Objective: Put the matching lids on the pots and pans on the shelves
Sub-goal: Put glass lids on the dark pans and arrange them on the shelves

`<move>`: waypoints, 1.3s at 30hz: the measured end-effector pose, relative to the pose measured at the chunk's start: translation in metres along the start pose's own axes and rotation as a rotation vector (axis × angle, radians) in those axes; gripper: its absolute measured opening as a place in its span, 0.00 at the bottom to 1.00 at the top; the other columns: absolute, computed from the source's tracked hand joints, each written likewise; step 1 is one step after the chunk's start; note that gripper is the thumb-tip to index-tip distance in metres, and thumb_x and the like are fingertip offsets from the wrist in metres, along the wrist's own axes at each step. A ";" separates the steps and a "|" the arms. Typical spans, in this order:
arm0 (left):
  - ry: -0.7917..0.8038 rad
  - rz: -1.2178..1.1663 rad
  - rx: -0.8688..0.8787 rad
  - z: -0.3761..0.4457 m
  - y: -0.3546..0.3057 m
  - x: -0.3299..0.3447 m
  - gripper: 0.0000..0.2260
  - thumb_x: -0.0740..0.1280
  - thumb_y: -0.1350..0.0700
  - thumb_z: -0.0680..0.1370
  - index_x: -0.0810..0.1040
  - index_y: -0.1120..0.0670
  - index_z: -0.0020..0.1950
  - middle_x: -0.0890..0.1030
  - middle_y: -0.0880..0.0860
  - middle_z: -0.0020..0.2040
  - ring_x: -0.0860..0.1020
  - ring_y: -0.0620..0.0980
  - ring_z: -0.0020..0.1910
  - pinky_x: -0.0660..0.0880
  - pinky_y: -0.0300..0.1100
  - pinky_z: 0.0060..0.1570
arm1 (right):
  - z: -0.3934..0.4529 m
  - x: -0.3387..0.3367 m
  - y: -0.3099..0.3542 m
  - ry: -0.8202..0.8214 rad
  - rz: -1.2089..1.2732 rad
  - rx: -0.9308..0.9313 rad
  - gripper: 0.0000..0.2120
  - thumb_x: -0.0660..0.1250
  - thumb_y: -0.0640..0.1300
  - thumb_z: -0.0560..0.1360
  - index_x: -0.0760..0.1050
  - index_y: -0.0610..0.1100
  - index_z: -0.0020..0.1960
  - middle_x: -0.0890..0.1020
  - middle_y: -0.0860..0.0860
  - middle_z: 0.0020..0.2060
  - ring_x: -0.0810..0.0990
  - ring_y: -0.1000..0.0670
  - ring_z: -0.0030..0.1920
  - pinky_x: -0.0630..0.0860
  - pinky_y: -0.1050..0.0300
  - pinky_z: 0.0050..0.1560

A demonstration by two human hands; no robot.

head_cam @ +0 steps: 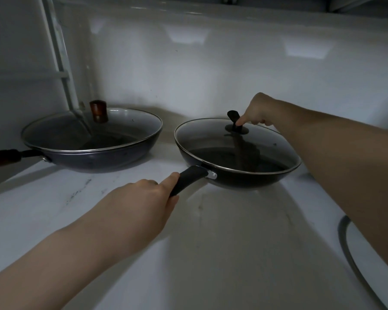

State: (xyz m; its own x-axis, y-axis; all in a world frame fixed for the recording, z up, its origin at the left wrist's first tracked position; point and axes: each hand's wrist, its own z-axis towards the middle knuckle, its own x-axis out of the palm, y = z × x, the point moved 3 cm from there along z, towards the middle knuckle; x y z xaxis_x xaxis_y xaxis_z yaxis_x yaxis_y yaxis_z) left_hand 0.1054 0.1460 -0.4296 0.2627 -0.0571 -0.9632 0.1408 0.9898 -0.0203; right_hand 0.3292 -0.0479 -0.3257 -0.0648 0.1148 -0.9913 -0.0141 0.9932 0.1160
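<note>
Two dark pans stand on a white marbled shelf (126,242), both w/ glass lids on.

The right pan (240,177) is black and sits approx. in the middle of the view. Its glass lid (235,148) lies flat on the rim, the metal edge matching the pan's edge all around as far as visible. The lid has a black knob (233,120) at the far side of centre. The right hand (259,113) is above the lid, behind the knob; its index finger (242,121) points down and touches the knob's stem. The other fingers are curled in, so the hand is mostly closed but not clamped on the knob.

The left hand (148,198) is closed around the pan's black handle (189,180), which points toward the camera and to the left. The index finger lies along the top of the handle, the thumb is at the right side.

The left pan (94,159) is dark blue and stands near the left wall, well apart from the right pan. Its glass lid (92,130) w/ a brown knob (98,110) sits on it. A brown handle (2,158) goes out of the left edge of the view.

At the bottom right corner a curved dark rim (354,260) of some other round thing shows, partly hidden by the right forearm; I cannot tell what it is.
</note>
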 end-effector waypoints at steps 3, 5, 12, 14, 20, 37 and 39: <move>-0.006 0.009 -0.002 -0.001 0.000 0.001 0.20 0.48 0.45 0.80 0.53 0.43 0.73 0.74 0.50 0.45 0.74 0.54 0.42 0.71 0.44 0.40 | 0.001 0.003 0.000 -0.066 -0.021 -0.025 0.23 0.69 0.52 0.73 0.76 0.32 0.55 0.80 0.39 0.55 0.77 0.39 0.58 0.73 0.50 0.61; 0.003 0.005 -0.008 -0.002 -0.001 0.001 0.21 0.48 0.45 0.80 0.52 0.43 0.73 0.76 0.50 0.47 0.77 0.54 0.46 0.74 0.45 0.44 | 0.003 0.004 0.000 -0.126 0.001 -0.054 0.17 0.71 0.51 0.71 0.74 0.36 0.39 0.80 0.43 0.37 0.78 0.41 0.46 0.74 0.52 0.48; 0.016 -0.044 0.014 -0.003 0.001 0.000 0.21 0.48 0.44 0.80 0.52 0.42 0.73 0.76 0.49 0.46 0.77 0.53 0.48 0.74 0.45 0.46 | -0.014 0.009 -0.006 -0.123 -0.139 -0.158 0.16 0.58 0.48 0.78 0.77 0.39 0.55 0.78 0.43 0.46 0.75 0.44 0.43 0.68 0.56 0.39; 0.018 -0.069 0.013 -0.004 0.000 -0.003 0.21 0.49 0.44 0.80 0.52 0.42 0.74 0.76 0.49 0.46 0.77 0.52 0.48 0.75 0.45 0.47 | -0.027 0.009 -0.015 -0.223 -0.137 -0.186 0.13 0.58 0.46 0.77 0.76 0.40 0.53 0.79 0.43 0.49 0.77 0.42 0.48 0.69 0.55 0.41; 0.045 -0.093 0.001 -0.006 0.002 -0.018 0.19 0.52 0.44 0.79 0.59 0.39 0.70 0.78 0.47 0.46 0.78 0.50 0.47 0.76 0.47 0.47 | -0.113 0.018 -0.050 -0.481 0.074 -0.267 0.22 0.59 0.50 0.78 0.66 0.45 0.70 0.71 0.43 0.65 0.69 0.41 0.64 0.70 0.47 0.62; -0.163 -0.009 0.217 -0.020 -0.078 -0.057 0.36 0.46 0.30 0.72 0.68 0.50 0.71 0.69 0.54 0.72 0.65 0.57 0.72 0.62 0.56 0.70 | -0.311 0.063 -0.187 -0.496 0.129 -0.080 0.34 0.65 0.57 0.73 0.56 0.53 0.75 0.59 0.55 0.75 0.56 0.53 0.75 0.58 0.55 0.74; -0.159 -0.027 0.233 -0.025 -0.100 -0.056 0.35 0.47 0.31 0.72 0.69 0.51 0.70 0.70 0.54 0.71 0.66 0.58 0.71 0.64 0.57 0.69 | -0.320 0.062 -0.210 -0.495 0.091 -0.056 0.33 0.65 0.56 0.73 0.58 0.51 0.75 0.61 0.53 0.75 0.60 0.50 0.74 0.62 0.52 0.73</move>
State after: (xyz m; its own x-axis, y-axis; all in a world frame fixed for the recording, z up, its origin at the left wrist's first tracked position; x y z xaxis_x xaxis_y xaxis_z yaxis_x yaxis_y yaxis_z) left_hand 0.0527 0.0532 -0.3806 0.4001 -0.1215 -0.9084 0.3608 0.9320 0.0342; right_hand 0.0085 -0.2563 -0.3918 0.4126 0.2106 -0.8862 -0.0850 0.9776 0.1928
